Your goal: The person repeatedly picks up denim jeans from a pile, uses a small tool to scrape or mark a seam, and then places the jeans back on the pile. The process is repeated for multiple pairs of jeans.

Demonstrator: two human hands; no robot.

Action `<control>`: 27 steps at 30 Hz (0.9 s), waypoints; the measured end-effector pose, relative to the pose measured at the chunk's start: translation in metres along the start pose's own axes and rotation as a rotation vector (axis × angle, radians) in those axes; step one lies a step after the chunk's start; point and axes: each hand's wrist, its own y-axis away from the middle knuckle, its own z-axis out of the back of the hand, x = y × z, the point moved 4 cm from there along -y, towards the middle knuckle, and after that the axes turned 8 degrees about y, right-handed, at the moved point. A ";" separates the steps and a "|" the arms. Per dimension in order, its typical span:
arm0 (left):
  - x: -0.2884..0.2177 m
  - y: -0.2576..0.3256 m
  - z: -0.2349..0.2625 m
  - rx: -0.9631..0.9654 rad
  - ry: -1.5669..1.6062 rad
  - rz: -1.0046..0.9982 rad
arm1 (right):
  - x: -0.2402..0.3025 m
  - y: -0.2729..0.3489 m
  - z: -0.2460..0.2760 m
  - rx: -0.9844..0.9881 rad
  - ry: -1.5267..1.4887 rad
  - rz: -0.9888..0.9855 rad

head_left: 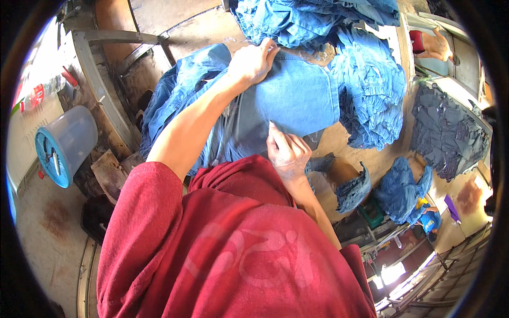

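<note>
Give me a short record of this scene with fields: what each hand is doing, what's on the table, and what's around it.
Left hand: left hand pressed on the far edge of a blue denim piece, fingers closed on the cloth
Right hand: right hand pinching the near edge of the same piece
Table: wooden table with heaps of blue denim
Right side: dark grey cloth pile
Left side: pale plastic bucket lying on the floor
Clothing: red shirt
</note>
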 end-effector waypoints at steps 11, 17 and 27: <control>0.000 0.001 0.001 0.010 0.028 0.012 | -0.003 -0.003 -0.008 -0.062 -0.030 -0.022; 0.000 0.000 0.000 -0.027 0.014 -0.011 | -0.002 0.005 -0.001 -0.050 -0.071 -0.027; -0.001 0.000 0.001 -0.007 0.021 0.009 | -0.003 0.003 -0.004 -0.072 -0.016 -0.004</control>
